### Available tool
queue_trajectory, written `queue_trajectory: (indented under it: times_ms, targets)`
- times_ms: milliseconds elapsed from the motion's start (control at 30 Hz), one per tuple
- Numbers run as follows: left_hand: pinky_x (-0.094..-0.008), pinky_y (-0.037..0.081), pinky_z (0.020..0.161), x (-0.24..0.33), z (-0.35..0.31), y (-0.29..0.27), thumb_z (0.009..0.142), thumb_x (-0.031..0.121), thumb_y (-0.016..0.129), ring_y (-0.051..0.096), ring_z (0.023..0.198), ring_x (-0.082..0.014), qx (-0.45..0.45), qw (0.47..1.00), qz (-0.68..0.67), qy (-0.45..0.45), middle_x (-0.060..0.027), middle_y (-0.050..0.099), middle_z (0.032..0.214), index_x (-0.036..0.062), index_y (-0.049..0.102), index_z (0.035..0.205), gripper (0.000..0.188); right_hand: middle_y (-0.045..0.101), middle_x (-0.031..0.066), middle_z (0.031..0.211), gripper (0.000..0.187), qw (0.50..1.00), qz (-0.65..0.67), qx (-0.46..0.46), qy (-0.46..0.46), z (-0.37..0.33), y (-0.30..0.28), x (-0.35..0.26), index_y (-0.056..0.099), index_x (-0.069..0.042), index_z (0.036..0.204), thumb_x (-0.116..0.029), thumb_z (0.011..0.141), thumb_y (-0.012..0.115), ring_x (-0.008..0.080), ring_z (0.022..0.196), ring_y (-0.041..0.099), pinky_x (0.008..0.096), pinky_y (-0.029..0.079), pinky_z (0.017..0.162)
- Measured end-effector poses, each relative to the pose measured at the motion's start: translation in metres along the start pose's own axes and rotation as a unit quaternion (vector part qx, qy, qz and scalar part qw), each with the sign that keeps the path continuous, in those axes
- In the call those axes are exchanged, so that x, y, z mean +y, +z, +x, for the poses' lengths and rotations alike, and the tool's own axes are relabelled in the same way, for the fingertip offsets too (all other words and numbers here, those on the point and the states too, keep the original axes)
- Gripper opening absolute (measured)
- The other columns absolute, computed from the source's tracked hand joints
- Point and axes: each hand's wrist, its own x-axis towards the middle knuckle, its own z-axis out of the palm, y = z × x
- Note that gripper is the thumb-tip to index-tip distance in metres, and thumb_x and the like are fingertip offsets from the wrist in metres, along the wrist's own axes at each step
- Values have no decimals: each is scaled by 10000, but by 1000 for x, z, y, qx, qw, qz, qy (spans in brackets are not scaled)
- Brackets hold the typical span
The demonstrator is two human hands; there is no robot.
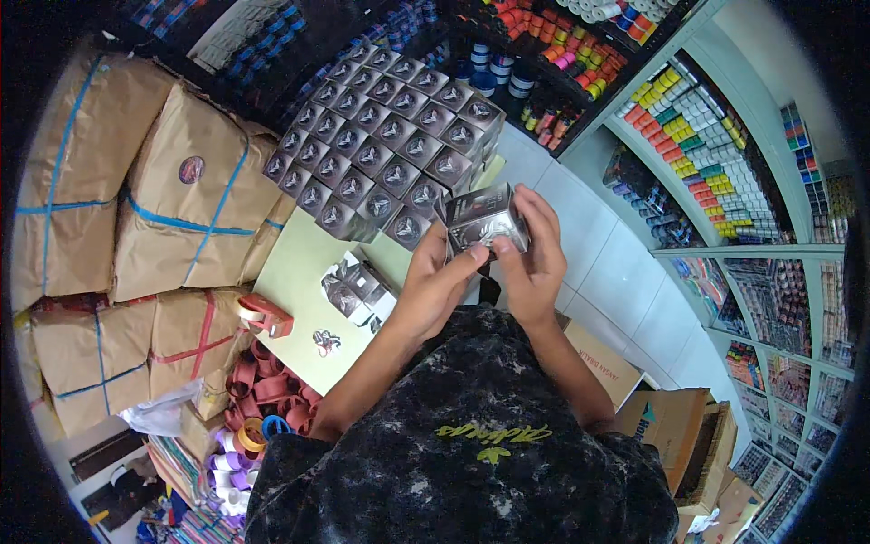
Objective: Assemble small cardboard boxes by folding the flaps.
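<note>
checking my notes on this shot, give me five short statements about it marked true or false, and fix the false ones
1. The left hand and right hand hold one box together. True.
2. The stacked boxes stand on the floor. False: the box stack is on the table.
3. The tape dispenser is red. True.
4. The wrapped parcels are at the picture's right edge. False: the parcels are on the left.
5. The shirt is plain white. False: the shirt is dark with pale mottling.

A small, glossy dark-grey box (pixel 478 216) is showing a pale emblem on its near face and is sitting tilted between the left grip (pixel 437 276) and the right grip (pixel 536 257).
</note>
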Motion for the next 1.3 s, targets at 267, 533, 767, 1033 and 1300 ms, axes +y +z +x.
queue_trajectory:
  times_ms: [267,533,767,1033,1300]
  targets:
    - [-299,492,941,16,-3,-52,1012,242,628,654,1066,-174,-20,995,94,36,-100,680,1135,-13,602,1224,333,642,46,1165,389,903,262,46,337,4,-21,5,559,-8,1390,-225,1069,525,129,1009,629,287,514,900]
    - [-335,460,985,20,-3,-55,972,186,673,582,1083,-173,-91,971,211,70,-83,620,1221,17,509,1411,498,681,119,1230,473,845,346,-78,401,-15,-34,32,574,15,1350,-344,1083,421,233,1118,672,390,535,996]
    - [-422,401,1104,13,-4,-49,900,335,762,344,1451,-259,-159,957,242,24,-103,322,1623,53,324,1576,854,664,123,1256,396,827,269,-65,489,-23,-36,47,570,-20,1323,-262,1010,559,247,1069,690,400,585,902]
    - [-346,466,1057,6,-4,-44,916,48,716,476,1372,-215,-99,949,298,-41,-105,477,1518,37,451,1507,648,715,31,1000,377,892,195,-74,400,-25,-18,21,686,10,1156,-323,1060,537,101,853,657,270,526,741]
    - [-443,306,1191,-3,1,-53,878,529,720,313,1502,-310,-139,977,162,25,-203,314,1616,32,224,1608,1013,652,84,1276,437,809,420,-36,409,-24,-18,27,539,-34,1397,-313,1072,451,206,1129,650,363,526,955]
